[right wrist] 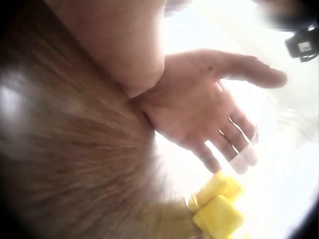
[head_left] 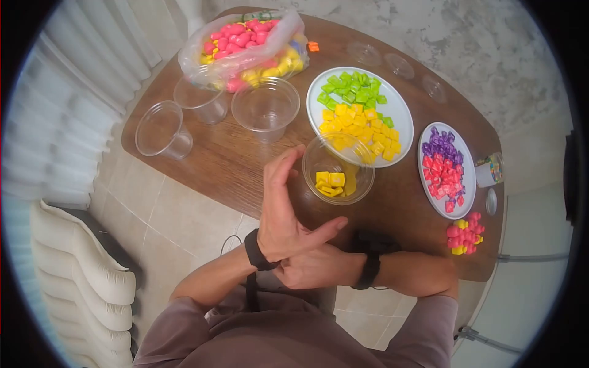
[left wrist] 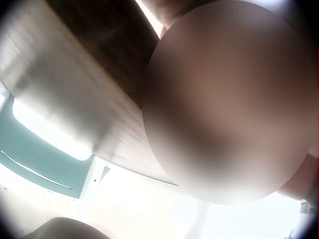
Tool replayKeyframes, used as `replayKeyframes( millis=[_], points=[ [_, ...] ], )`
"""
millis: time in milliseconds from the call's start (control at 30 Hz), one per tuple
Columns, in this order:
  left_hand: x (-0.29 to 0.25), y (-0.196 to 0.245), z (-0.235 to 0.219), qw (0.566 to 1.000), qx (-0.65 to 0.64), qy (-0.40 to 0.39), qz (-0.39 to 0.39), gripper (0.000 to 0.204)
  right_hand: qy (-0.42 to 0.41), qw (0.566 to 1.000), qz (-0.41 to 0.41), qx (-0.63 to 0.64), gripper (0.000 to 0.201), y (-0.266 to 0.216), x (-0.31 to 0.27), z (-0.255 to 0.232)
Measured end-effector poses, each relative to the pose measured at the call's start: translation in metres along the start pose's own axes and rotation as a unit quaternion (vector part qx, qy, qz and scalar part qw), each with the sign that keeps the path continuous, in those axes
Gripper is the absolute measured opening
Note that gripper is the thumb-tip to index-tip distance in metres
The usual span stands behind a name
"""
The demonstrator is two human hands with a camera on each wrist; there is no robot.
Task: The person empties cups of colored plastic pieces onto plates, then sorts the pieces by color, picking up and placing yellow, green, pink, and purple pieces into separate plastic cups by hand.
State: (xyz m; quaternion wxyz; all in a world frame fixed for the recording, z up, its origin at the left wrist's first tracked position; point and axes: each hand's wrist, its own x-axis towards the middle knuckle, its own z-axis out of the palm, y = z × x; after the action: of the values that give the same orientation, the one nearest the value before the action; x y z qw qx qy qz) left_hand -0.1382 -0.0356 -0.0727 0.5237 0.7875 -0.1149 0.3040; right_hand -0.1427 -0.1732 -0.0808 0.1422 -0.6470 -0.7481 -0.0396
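Note:
My left hand (head_left: 285,214) is held up with its fingers straight and thumb spread, close beside a clear plastic cup (head_left: 311,161). Yellow wrapped squares (head_left: 331,181) lie inside that cup. The right wrist view shows the bare palm of the left hand (right wrist: 194,99), with yellow squares (right wrist: 219,216) below its fingers. My right hand (head_left: 316,265) reaches across under it, with curled fingers gripping the black strap (head_left: 257,250) on the left wrist; those fingertips are partly hidden. A blurred disc covers much of the left wrist view.
A white plate (head_left: 402,153) holds green and yellow squares. Another plate (head_left: 469,196) bears purple and red pieces. Several empty cups (head_left: 265,104) stand left, before a bag (head_left: 190,55) of pink and yellow pieces. Right are a jar (head_left: 489,172) and a pink-yellow cluster (head_left: 465,233).

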Motion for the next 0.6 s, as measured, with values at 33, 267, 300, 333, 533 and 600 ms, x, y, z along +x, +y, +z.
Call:
replayKeyframes(
  millis=[33, 267, 300, 333, 533, 600],
  points=[
    [-0.001, -0.003, -0.002, 0.999, 0.012, 0.017, 0.044, 0.107, 0.013, 1.0, 0.0, -0.002, 0.016, 0.001, 0.001, -0.002],
    [-0.075, 0.022, -0.096, 0.991, 0.063, -0.06, 0.097, 0.07, -0.045, 0.992, -0.003, 0.114, 0.014, 0.008, -0.001, -0.014],
    [-0.093, 0.03, -0.124, 0.989, 0.07, -0.129, -0.02, 0.061, -0.059, 0.995, 0.009, 0.082, 0.014, 0.008, 0.0, -0.014],
    [-0.118, 0.028, -0.145, 0.979, 0.091, -0.115, -0.138, 0.045, -0.073, 0.996, 0.022, 0.053, 0.016, 0.006, 0.0, -0.014],
    [-0.284, 0.059, -0.302, 0.559, -0.002, -0.316, -0.767, 0.02, -0.122, 0.992, 0.015, 0.014, 0.015, 0.004, 0.0, -0.017],
    [-0.303, 0.111, -0.294, 0.486, -0.037, -0.585, -0.648, 0.033, -0.104, 0.994, 0.022, 0.029, 0.015, 0.004, 0.0, -0.014]
  ],
)
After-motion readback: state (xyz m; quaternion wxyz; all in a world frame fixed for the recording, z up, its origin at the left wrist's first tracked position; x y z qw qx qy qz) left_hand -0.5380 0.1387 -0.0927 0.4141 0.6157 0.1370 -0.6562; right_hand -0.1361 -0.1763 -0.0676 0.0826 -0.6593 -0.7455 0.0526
